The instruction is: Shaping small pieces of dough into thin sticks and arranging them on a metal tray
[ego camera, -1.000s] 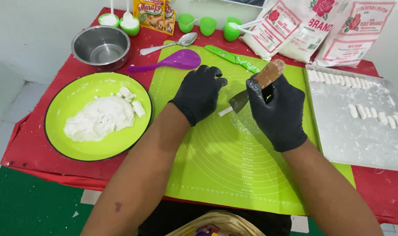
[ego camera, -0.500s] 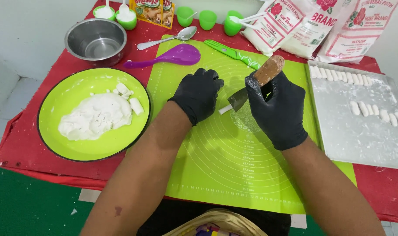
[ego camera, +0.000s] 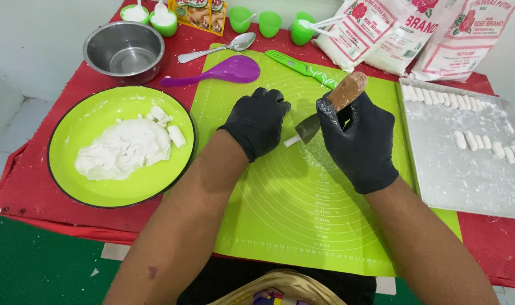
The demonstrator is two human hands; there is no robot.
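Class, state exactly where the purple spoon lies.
In the head view the purple spoon lies at the far left edge of the green mat, between the steel bowl and the green-handled knife.

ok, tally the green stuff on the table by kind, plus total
Small green cups: 5
Green round plate: 1
Green mat: 1
Green-handled knife: 1
Total: 8
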